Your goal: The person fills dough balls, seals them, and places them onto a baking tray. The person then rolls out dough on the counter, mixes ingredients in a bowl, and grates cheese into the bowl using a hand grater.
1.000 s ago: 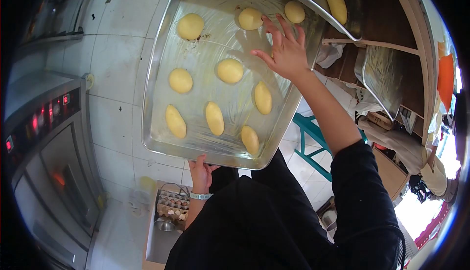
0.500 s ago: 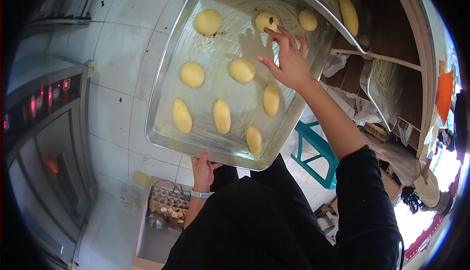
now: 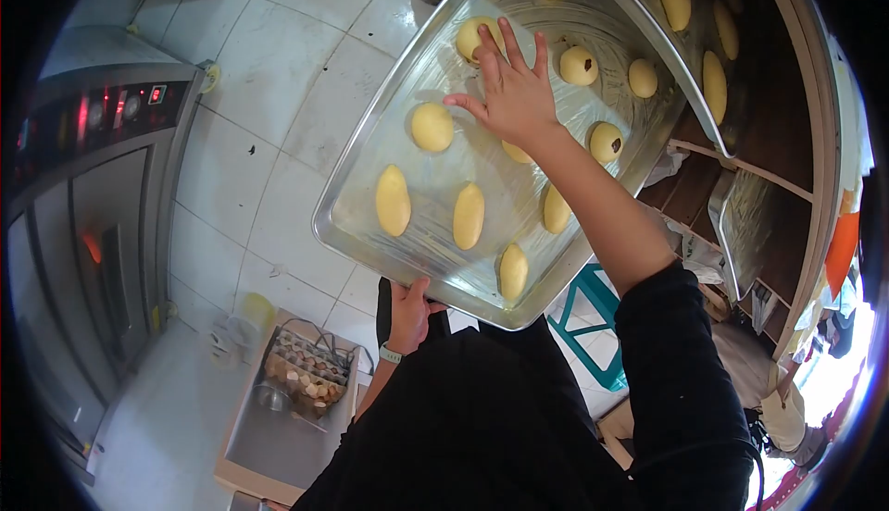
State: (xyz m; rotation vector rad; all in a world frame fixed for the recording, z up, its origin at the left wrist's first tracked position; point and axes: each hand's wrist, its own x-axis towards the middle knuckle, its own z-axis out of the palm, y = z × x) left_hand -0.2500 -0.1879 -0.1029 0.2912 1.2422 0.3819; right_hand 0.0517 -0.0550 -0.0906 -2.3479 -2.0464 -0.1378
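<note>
Right hand (image 3: 517,99) splayed, left hand (image 3: 408,317) curled

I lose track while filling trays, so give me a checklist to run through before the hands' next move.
1. Left grip on the near edge of the tray: ok, it holds the rim.
2. Far end of the tray supported: cannot tell; it runs out of view.
3. Right grip holding a dark piece: cannot tell; its fingers are spread, with some fingertips over a round dough.
4. Every round dough topped: not ok; two show dark pieces, but the one nearest the right thumb is bare.
5. Doughs apart: ok where visible; the right arm hides part of the tray.
</note>
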